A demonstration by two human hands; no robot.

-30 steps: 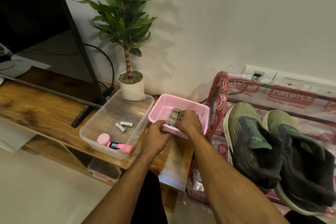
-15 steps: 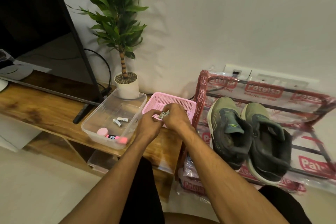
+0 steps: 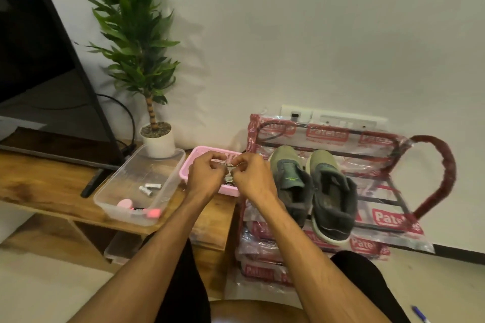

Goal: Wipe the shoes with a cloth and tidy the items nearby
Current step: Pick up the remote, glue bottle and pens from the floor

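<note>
A small checked cloth [image 3: 229, 178] hangs between my two hands above the pink basket [image 3: 189, 168]. My left hand [image 3: 207, 176] pinches its left edge and my right hand [image 3: 252, 178] pinches its right edge; most of the cloth is hidden behind my fingers. Two olive-and-grey shoes, one on the left [image 3: 290, 181] and one on the right [image 3: 332, 191], stand side by side on the top shelf of a red shoe rack [image 3: 433, 173] wrapped in printed plastic, just right of my hands.
A clear plastic box [image 3: 126, 199] on the wooden bench [image 3: 39, 181] holds two batteries [image 3: 149, 188], a pink disc and a pink marker. A potted plant [image 3: 157, 139] stands behind it, a TV [image 3: 39, 60] at left. A blue pen [image 3: 420, 313] lies on the floor at right.
Both hands lifted the cloth out of the pink basket and now hold it up between them. The view has pulled back and shifted right, showing more of the shoe rack.
</note>
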